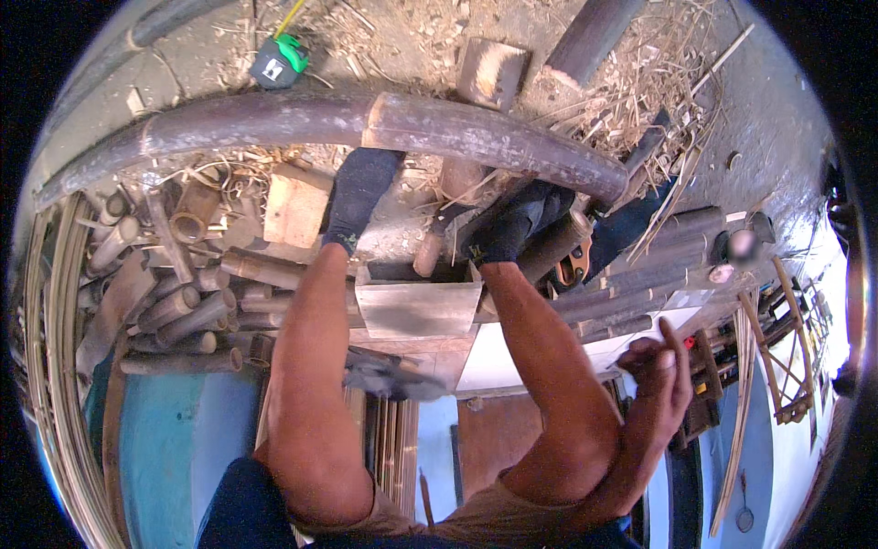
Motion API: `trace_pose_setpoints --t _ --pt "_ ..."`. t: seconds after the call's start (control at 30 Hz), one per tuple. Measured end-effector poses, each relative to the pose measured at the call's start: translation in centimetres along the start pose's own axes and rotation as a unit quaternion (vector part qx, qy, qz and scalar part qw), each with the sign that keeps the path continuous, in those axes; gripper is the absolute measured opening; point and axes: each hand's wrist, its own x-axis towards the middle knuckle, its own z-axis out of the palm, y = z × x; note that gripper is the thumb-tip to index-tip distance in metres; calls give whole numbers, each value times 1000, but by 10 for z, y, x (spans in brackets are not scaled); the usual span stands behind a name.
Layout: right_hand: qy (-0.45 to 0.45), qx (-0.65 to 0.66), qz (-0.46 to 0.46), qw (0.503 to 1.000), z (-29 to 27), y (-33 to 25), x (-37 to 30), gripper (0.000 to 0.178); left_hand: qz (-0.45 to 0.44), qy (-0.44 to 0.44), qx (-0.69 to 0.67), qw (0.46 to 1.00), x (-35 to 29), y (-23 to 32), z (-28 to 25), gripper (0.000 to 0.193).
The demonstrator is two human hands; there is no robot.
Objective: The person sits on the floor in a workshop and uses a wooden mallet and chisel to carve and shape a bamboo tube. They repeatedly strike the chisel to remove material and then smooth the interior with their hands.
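My right hand (654, 389) is raised beside my right knee, one finger stretched out and the others loosely bent; I see nothing held in it. Out of sight is my left hand; only a dark sleeve (236, 503) shows at the lower left. Across the floor ahead lies a long dark bamboo pole (265, 123), with my dark-socked feet (364, 188) against its near side. A saw with an orange and black handle (574, 265) lies by my right foot. Between my shins stands a small wooden box or stool (418, 306).
Cut bamboo pieces (178, 316) are piled at the left, beside long split strips (59, 320). More bamboo lengths (640, 274) lie at the right. Shavings (622, 110), a short bamboo section (494, 71) and a green and black tape measure (279, 62) are beyond the pole.
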Motion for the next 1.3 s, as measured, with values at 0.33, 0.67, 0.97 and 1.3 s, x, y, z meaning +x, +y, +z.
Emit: trace_pose_setpoints --t 0.33,0.67,0.97,1.3 --pt "-29 -43 12 999 -8 107 134 49 230 31 104 967 32 199 28 49" --pt "3 -87 -89 992 49 209 218 46 187 -79 476 856 34 224 7 55" --pt "50 -141 -170 974 56 224 187 43 53 -34 669 740 -13 221 75 44" --pt "58 -130 -267 953 66 304 219 44 74 337 441 829 12 63 87 27"
